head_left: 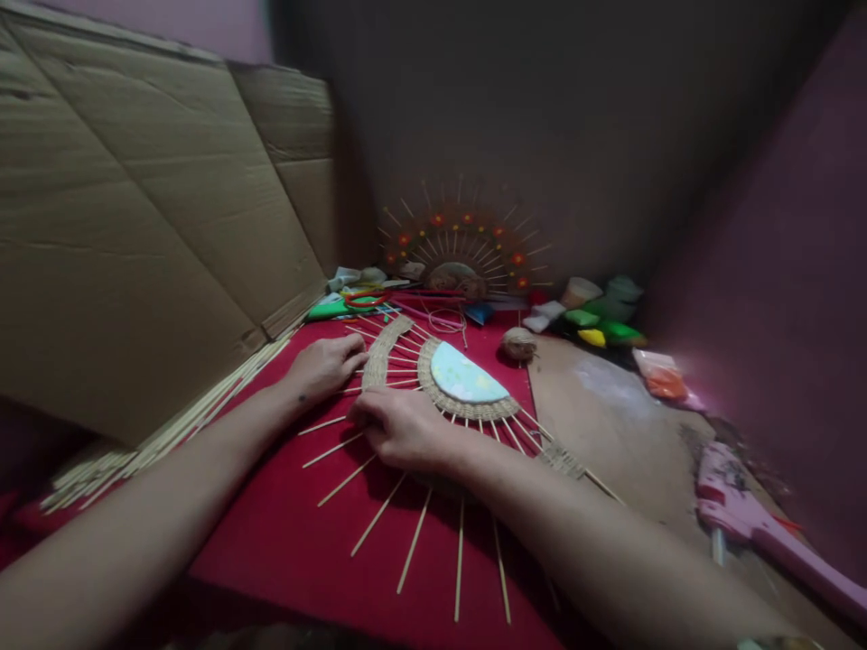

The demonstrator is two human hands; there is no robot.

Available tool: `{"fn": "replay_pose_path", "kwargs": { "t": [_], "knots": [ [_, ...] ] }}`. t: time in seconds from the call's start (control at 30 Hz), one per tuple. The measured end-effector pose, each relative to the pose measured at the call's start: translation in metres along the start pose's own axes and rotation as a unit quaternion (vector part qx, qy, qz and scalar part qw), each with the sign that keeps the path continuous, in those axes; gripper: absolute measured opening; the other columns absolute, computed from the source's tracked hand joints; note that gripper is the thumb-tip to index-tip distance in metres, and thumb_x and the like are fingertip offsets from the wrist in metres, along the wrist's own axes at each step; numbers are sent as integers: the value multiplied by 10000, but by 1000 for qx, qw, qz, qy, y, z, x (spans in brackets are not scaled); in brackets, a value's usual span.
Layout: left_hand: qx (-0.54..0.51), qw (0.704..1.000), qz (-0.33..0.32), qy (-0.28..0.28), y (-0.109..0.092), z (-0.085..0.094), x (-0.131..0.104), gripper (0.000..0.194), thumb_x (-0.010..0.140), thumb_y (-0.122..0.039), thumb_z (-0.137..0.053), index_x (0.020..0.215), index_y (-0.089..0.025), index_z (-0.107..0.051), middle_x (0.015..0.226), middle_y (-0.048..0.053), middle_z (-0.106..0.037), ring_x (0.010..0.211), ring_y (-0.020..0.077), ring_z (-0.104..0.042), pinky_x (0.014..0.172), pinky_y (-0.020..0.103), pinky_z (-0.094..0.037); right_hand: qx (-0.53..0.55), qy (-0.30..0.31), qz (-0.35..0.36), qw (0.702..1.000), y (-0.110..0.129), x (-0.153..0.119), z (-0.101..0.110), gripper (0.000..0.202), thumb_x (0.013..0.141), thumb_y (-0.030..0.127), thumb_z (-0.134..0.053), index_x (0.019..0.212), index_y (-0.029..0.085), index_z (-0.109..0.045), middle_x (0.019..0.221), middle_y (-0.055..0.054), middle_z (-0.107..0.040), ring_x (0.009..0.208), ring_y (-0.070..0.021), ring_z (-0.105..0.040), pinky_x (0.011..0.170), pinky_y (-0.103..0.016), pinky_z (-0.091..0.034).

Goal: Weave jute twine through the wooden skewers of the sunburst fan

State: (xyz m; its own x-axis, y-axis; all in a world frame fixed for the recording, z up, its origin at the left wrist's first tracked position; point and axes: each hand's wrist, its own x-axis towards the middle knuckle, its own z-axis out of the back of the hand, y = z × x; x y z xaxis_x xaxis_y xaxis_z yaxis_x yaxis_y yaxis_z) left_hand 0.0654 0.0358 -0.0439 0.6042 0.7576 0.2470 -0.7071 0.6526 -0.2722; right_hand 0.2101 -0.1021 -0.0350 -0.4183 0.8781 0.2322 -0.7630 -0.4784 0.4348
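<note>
A half-round fan of thin sticks (358, 533) lies on the red cloth, with a pale blue patterned half-circle (467, 373) at its centre. Twine weaving (440, 390) borders that piece, and a wider woven twine band (386, 350) crosses the sticks farther out. My left hand (329, 363) is closed, its curled fingertips pressed at the band's outer edge. Close beside it, my right hand (403, 426) pinches the same band lower down; its fingertips are partly hidden. Beneath my right forearm the rest of the band passes out of sight, reappearing as a woven end (562, 459).
A twine ball (518, 344) sits behind the fan. A pink glue gun (735, 501) lies on cardboard (610, 397) at right. Long sticks (182, 424) lie along a tall cardboard sheet (155, 199) at left. A flower-decorated stick fan (464, 239) stands at the back.
</note>
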Motion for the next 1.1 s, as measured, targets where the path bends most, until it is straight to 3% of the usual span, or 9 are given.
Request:
{"fn": "replay_pose_path", "kwargs": {
  "t": [0.1, 0.2, 0.27, 0.37, 0.47, 0.7, 0.93, 1.03, 1.1],
  "knots": [
    [-8, 1000, -8, 0, 1, -1, 1, 323, 830, -481, -384, 785, -213, -560, 722, 27, -625, 667, 176, -564, 634, 263, -396, -40, -56, -51, 996, -6, 2, 20, 209, 836, 184, -474, 985, 198, -619, 1058, -57, -651, 926, -178, -604, 779, -278, -451],
    [-8, 1000, -9, -1, 2, 1, 1, 326, 821, -489, -391, 785, -213, -561, 724, 30, -628, 667, 177, -565, 638, 264, -396, -132, -132, -226, 956, -22, 1, 44, 274, 860, 193, -424, 1067, 152, -598, 1144, -135, -616, 1040, -239, -566, 838, -342, -445],
    [-11, 1000, -12, -1, 2, 3, 1, 312, 822, -472, -395, 780, -211, -561, 726, 30, -630, 671, 175, -567, 644, 262, -399, -167, -77, -333, 925, -35, -1, 54, 336, 868, 284, -465, 1143, 124, -572, 1218, -187, -575, 1113, -300, -534, 875, -400, -438],
    [-28, 999, -34, 13, 1, 8, 0, 300, 826, -452, -408, 751, -207, -564, 717, 25, -627, 670, 167, -565, 644, 253, -402, -169, -48, -380, 908, -49, -4, 58, 512, 835, 455, -535, 1198, 94, -550, 1246, -235, -556, 1144, -362, -522, 882, -456, -442],
    [-50, 997, -45, 27, -2, 14, -2, 300, 817, -454, -443, 709, -205, -568, 688, 12, -618, 657, 161, -555, 620, 247, -393, -160, -42, -405, 899, -55, -2, 56, 574, 850, 528, -484, 1219, 94, -548, 1250, -235, -569, 1129, -358, -558, 859, -448, -464],
    [-143, 979, -60, 130, -5, 23, -7, 300, 780, -442, -521, 665, -171, -580, 631, -8, -556, 632, 141, -506, 569, 230, -384, -170, -22, -400, 900, -53, 11, 51, 537, 905, 502, -408, 1204, 88, -575, 1205, -243, -616, 1096, -317, -611, 832, -397, -479],
    [-253, 938, -6, 238, -19, 30, -20, 243, 780, -394, -553, 688, -169, -553, 574, -7, -547, 473, 115, -497, 433, 228, -368, -211, 5, -326, 921, -67, 13, 60, 566, 937, 535, -285, 1209, 137, -582, 1189, -222, -634, 1073, -344, -616, 824, -445, -469],
    [-282, 908, -53, 304, -26, 35, -23, 244, 800, -407, -565, 748, -171, -594, 621, 11, -600, 488, 116, -525, 461, 239, -397, -229, 34, -266, 936, -78, 10, 71, 482, 951, 486, -298, 1179, 191, -604, 1195, -167, -649, 1094, -312, -606, 869, -417, -444],
    [-248, 919, -119, 281, -28, 38, -23, 272, 808, -428, -576, 774, -165, -638, 671, 22, -631, 574, 126, -560, 545, 250, -432, -236, 52, -238, 941, -84, 7, 75, 462, 956, 480, -299, 1120, 210, -636, 1165, -138, -670, 1080, -295, -614, 865, -390, -439]
  ]
}}
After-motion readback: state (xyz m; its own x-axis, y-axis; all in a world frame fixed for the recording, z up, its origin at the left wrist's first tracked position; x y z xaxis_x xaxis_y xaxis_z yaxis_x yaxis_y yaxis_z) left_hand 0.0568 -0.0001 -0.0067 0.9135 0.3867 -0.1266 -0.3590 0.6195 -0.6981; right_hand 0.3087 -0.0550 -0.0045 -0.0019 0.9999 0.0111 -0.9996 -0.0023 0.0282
